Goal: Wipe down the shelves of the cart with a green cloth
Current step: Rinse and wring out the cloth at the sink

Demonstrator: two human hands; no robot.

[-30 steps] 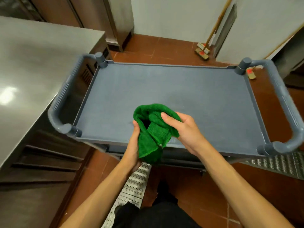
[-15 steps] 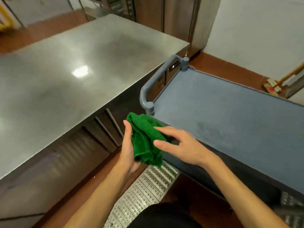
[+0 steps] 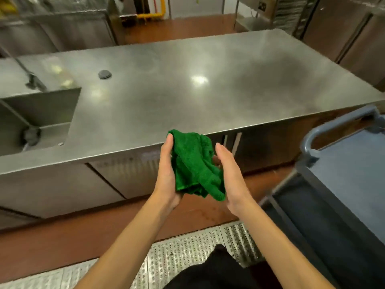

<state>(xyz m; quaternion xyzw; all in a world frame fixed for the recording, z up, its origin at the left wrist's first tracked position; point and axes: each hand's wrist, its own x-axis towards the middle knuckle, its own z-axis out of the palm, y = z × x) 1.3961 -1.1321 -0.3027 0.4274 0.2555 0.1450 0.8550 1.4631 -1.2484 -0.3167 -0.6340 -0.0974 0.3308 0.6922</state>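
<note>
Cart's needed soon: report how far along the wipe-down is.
Done: no shelf shows signs of wiping. In hand: green cloth bunched between left hand and right hand, over the floor by the steel counter, off the cart. Left: the cart's top shelf and lower shelf.

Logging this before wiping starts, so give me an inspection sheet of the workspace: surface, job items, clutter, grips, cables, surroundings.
Surface: steel counter, shiny, with light glare.
Job's things: green cloth bunched between both hands, off the cart; grey cart at right, top and lower shelf in view.
Clutter: one grey round disc on the counter.
Grips: left hand holds the cloth, thumb along its edge; right hand flat against its other side.
Cables: nothing seen.
Surroundings: sink at the counter's left end, red floor, perforated metal grate underfoot.
</note>
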